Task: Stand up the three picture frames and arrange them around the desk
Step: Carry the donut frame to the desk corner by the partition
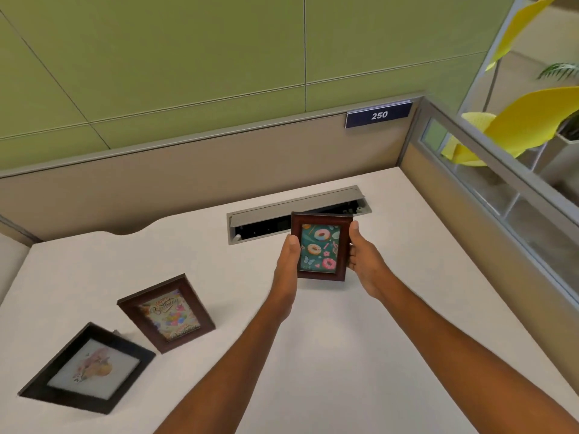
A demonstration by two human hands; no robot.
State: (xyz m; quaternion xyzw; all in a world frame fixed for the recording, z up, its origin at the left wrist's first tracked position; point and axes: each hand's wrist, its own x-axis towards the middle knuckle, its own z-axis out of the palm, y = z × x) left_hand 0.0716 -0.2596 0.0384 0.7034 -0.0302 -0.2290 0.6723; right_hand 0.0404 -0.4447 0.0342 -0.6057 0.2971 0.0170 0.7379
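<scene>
Lightly pinched by its side edges between left hand (pixel 288 261) and right hand (pixel 363 261) — donut frame (pixel 320 247), held above the desk (pixel 344 324) near the cable tray (pixel 297 211). Probably light, rigid, glass-fronted — best gripped on the wood.

Donut frame (pixel 320 246) gripped upright by left hand (pixel 286 264) and right hand (pixel 365 261), above counter (pixel 344 324); two frames near left.
</scene>
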